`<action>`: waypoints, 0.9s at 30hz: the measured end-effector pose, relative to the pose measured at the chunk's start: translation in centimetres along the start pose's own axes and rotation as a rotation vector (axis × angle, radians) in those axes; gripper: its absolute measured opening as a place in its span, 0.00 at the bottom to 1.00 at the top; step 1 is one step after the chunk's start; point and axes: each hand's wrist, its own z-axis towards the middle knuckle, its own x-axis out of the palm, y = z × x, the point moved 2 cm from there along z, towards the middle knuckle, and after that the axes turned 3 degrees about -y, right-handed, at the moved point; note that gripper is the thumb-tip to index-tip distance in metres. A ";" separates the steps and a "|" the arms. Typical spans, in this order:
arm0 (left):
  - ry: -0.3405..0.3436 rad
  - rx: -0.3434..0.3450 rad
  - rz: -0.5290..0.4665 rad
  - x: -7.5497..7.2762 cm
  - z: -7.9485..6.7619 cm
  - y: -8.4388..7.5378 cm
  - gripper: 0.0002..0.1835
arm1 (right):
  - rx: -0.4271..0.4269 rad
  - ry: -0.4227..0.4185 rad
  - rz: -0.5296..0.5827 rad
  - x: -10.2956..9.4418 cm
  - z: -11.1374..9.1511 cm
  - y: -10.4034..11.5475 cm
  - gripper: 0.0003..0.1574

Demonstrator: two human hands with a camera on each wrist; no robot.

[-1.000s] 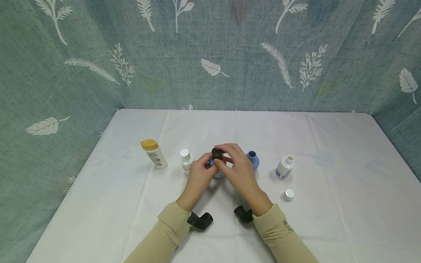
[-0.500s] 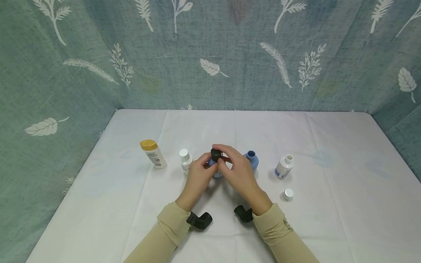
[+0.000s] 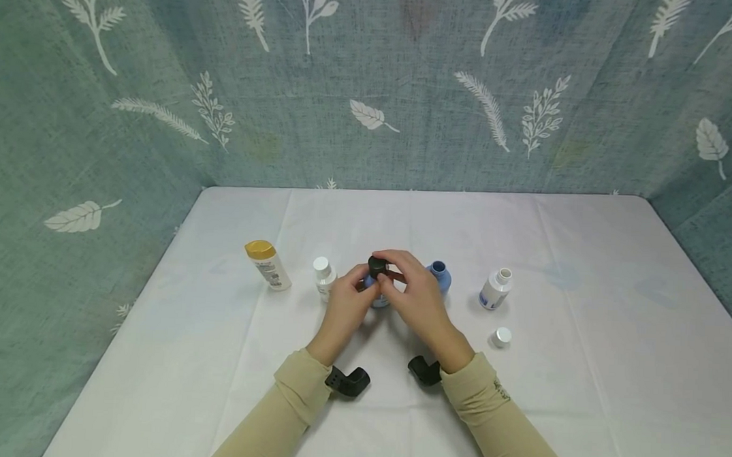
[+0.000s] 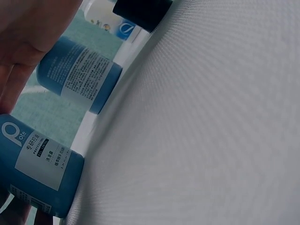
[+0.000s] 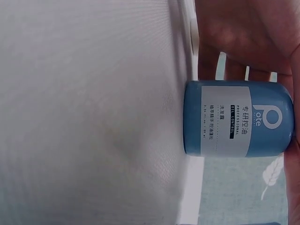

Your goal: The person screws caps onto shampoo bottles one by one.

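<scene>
My left hand (image 3: 349,303) grips the top of a small blue shampoo bottle (image 3: 380,301) standing on the table. The thumb and fingertips of my right hand (image 3: 417,295) pinch the black cap (image 3: 377,266) at the bottle's top. Both wrist views show the bottle (image 5: 227,119) upright, its label facing me and its base at the white cloth; its neck is out of frame there. Just beyond my right hand stands a second blue bottle (image 3: 440,276) with its mouth uncovered, its lower part hidden in the head view.
Left of my hands are a white bottle with a white cap (image 3: 321,267) and a white bottle with a gold lid (image 3: 269,266). To the right, an uncapped white bottle (image 3: 495,290) stands behind a loose white cap (image 3: 501,338). A patterned curtain (image 3: 369,154) borders the table.
Both hands stay at the blue bottle and its black cap, with only slight finger shifts on the cap. The other bottles have not moved.
</scene>
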 end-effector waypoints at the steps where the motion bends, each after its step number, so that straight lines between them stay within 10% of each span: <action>1: 0.001 0.001 -0.001 0.0 0.0 0.0 0.13 | -0.002 -0.001 0.000 0.0 0.0 0.0 0.21; 27: -0.001 0.003 -0.007 0.0 0.0 -0.1 0.11 | 0.012 -0.008 -0.035 0.1 0.0 0.1 0.22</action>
